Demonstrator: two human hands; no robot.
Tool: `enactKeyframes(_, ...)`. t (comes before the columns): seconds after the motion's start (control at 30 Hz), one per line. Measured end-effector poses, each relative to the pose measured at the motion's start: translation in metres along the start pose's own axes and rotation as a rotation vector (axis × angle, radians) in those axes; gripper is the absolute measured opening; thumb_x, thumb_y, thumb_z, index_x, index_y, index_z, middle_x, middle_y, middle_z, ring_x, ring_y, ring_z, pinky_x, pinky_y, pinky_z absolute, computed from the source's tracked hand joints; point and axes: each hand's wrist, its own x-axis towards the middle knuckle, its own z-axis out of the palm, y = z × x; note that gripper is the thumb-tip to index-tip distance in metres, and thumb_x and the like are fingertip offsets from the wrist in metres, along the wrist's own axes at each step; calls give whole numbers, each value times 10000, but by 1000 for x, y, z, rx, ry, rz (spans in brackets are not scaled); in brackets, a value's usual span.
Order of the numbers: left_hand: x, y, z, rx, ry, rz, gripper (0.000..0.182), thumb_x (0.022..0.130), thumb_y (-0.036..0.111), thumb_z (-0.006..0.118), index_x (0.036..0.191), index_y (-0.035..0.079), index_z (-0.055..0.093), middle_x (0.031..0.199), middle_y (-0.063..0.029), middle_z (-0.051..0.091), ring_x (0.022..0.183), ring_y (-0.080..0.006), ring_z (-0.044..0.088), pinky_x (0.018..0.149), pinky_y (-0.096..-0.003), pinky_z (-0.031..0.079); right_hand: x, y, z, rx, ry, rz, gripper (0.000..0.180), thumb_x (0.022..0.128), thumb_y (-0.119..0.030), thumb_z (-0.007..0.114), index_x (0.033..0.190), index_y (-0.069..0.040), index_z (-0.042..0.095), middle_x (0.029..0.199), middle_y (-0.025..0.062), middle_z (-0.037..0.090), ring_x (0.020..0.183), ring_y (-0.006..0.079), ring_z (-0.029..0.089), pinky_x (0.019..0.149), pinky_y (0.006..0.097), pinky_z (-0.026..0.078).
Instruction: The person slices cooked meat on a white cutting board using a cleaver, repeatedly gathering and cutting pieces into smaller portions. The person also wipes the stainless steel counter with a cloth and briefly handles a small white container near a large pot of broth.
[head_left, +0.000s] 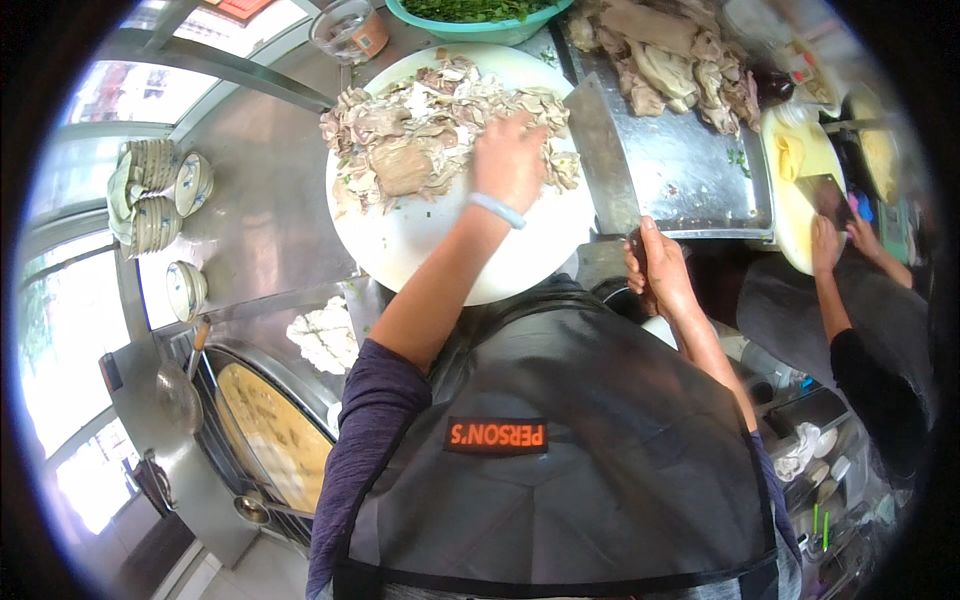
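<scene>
Pale sliced meat (401, 165), which looks like tripe or offal, is heaped on the far half of a round white cutting board (420, 247). My left hand (511, 154), slightly blurred, reaches into the right part of the heap; a light bangle is on its wrist. Whether its fingers have hold of a piece cannot be told. Just right of the board, my right hand (660, 266) is closed around the dark handle of a cleaver (601, 154). The broad blade points away from me, beside the board's right edge.
Larger meat pieces (667, 60) lie on a metal tray (682, 180). Beyond the board are a teal basin of chopped greens (480, 28) and a plastic tub (349, 34). At right a co-worker's hands (825, 244) hold another cleaver. Stacked bowls (154, 217) and a large pot (277, 435) stand left.
</scene>
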Motion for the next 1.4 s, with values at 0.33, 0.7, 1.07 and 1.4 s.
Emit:
enactKeyframes(0.33, -9, 24, 23, -72, -228, -4, 419, 729, 193, 688, 1139, 136, 626, 1080, -116, 597, 958, -338, 545, 856, -422, 473, 4, -7, -8, -73, -16, 12, 479, 1002, -470, 417, 851, -26, 512, 574, 9, 434, 416, 87, 351, 384, 237, 300)
enactKeyframes(0.7, -90, -14, -32, -978, -64, -892, 247, 829, 280, 691, 931, 56, 675, 862, -49, 650, 754, -171, 600, 669, -285, 485, -18, -13, -14, -296, -194, -99, 436, 1018, -402, 414, 863, -12, 533, 560, 6, 441, 414, 79, 366, 397, 232, 296)
enactKeyframes(1.07, -177, -56, -52, -194, 216, -393, 151, 809, 128, 703, 922, 30, 684, 935, -131, 654, 788, -254, 628, 708, -332, 496, -12, -19, 37, -791, -432, 14, 493, 990, -454, 465, 760, -26, 544, 553, -5, 467, 457, 80, 424, 435, 247, 343)
enactKeyframes(1.4, -172, -52, -34, -268, 301, -239, 124, 785, 81, 660, 897, 30, 671, 969, -140, 641, 939, -334, 584, 806, -406, 473, -21, -32, 70, -973, -481, -121, 467, 995, -418, 472, 799, -2, 556, 573, 14, 474, 523, 104, 435, 510, 273, 379)
